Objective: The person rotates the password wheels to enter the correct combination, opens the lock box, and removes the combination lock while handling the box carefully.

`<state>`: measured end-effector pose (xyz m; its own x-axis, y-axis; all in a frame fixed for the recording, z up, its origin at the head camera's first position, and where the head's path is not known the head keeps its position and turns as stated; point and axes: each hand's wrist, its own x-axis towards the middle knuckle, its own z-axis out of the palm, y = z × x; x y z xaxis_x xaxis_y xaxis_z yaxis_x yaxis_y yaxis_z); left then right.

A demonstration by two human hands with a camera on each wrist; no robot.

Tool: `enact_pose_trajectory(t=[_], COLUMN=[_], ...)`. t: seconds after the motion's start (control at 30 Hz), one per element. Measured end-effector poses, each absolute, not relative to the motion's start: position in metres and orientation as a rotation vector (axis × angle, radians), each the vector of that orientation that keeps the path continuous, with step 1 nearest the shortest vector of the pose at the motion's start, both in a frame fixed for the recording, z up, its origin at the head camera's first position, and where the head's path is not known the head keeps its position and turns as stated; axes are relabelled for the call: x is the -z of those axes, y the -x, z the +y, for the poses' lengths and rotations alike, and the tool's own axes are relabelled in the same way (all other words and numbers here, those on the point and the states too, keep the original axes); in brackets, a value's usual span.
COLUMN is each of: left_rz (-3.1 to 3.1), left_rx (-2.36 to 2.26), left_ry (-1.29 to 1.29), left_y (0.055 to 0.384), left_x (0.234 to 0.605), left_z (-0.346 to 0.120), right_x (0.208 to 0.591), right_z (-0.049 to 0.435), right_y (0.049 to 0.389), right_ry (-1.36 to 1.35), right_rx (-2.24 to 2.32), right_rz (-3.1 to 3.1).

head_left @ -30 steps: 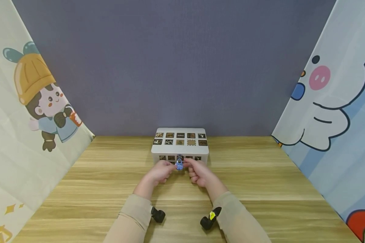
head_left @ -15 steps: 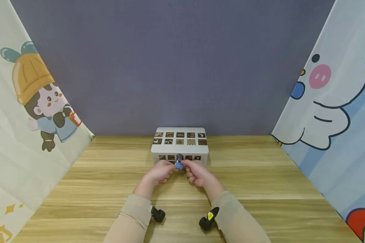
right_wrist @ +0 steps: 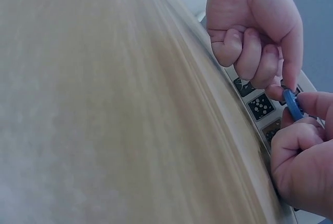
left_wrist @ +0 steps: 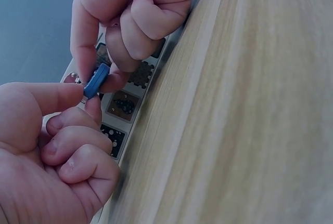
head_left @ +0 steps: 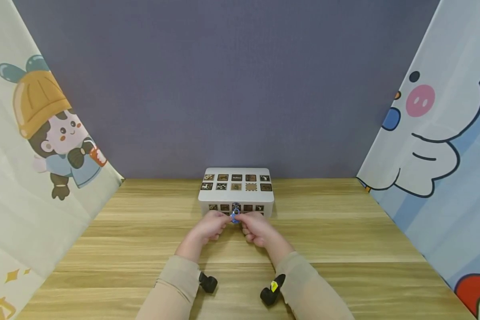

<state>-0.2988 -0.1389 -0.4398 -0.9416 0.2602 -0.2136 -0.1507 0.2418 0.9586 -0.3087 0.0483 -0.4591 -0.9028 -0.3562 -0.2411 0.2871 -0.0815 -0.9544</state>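
A small blue padlock [head_left: 235, 216] hangs at the metal clasp [head_left: 236, 206] on the front of a white box [head_left: 228, 195] printed with small square pictures. My left hand [head_left: 212, 226] pinches the padlock from the left between thumb and index finger, its other fingers curled. From the right, my right hand [head_left: 259, 227] pinches the same padlock with thumb and fingertip. Both wrist views show the blue body [left_wrist: 97, 81] edge-on between the two hands. Fingertips cover much of the lock, and whether its shackle is locked cannot be seen.
The box stands at the back of a wood-grain table [head_left: 323, 231], close to a grey-blue wall [head_left: 240, 89]. Cartoon-printed cloths flank the table on the left [head_left: 8, 178] and right [head_left: 439, 178]. Black wrist cameras are strapped on both sleeves.
My right hand has shifted slightly left and its fingertips now lie over the padlock. The lock has turned from facing forward to nearly edge-on. My left hand has stayed in place.
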Motion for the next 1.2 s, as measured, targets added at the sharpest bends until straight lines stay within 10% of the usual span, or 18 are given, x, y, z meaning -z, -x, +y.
enact_pose_trajectory(t=[1.2], left_rz=[2.164], left_rx=[-1.740], left_ry=[-0.140], left_y=[0.2991], left_x=[0.4388], left_z=[-0.1382], right_x=[0.4584], right_z=[0.0428], right_y=[0.3087], right_ry=[0.056], right_rx=[2.020], right_rz=[1.805])
